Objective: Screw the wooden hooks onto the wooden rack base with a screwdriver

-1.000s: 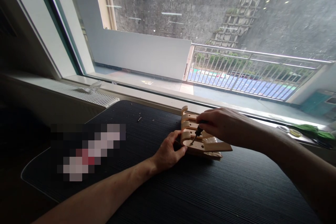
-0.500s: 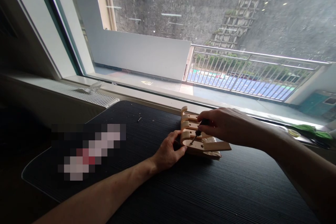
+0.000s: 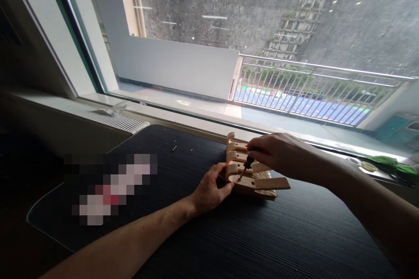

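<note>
A pale wooden rack (image 3: 244,184) with several curved hooks in a row lies on the dark table. My left hand (image 3: 209,187) is closed on its near left end, thumb in front and fingers behind the curled part. My right hand (image 3: 273,152) is wrapped round the dark handle of a screwdriver (image 3: 248,163). Its tilted shaft runs down to the nearest hook piece, where the tip touches at a hole; whether a screw sits there is too small to tell. Another dark hole shows to the right on the same piece.
On the black wood-grain table (image 3: 294,235), a small screw-like piece (image 3: 174,148) and some crumbs lie behind my left hand. A blurred-out pale item (image 3: 114,189) is at the left. Along the sill stand a tape roll (image 3: 368,166) and a green bundle (image 3: 393,165). The window is behind.
The view has shifted very slightly. Both hands keep their places, with the screwdriver still on the nearest hook piece.
</note>
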The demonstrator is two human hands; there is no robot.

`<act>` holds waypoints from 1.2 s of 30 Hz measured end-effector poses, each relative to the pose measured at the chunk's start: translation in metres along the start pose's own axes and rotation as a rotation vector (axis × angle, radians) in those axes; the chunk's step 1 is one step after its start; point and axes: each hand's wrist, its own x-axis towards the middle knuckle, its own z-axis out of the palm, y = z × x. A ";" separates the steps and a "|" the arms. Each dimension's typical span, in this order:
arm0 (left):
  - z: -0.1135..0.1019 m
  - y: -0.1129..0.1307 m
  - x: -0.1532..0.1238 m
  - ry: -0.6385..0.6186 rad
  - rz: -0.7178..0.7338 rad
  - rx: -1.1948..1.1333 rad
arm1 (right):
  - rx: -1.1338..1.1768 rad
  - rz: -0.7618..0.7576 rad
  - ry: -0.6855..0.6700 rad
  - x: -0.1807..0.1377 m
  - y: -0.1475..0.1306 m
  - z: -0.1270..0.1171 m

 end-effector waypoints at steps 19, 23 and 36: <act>0.000 -0.003 -0.001 0.001 0.014 0.002 | 0.017 -0.020 -0.054 -0.003 -0.005 -0.005; 0.000 -0.004 0.000 0.005 0.016 0.006 | 0.027 -0.014 -0.039 0.000 -0.004 -0.003; 0.001 -0.001 -0.001 0.013 0.017 0.003 | -0.005 0.012 -0.013 -0.006 -0.003 -0.008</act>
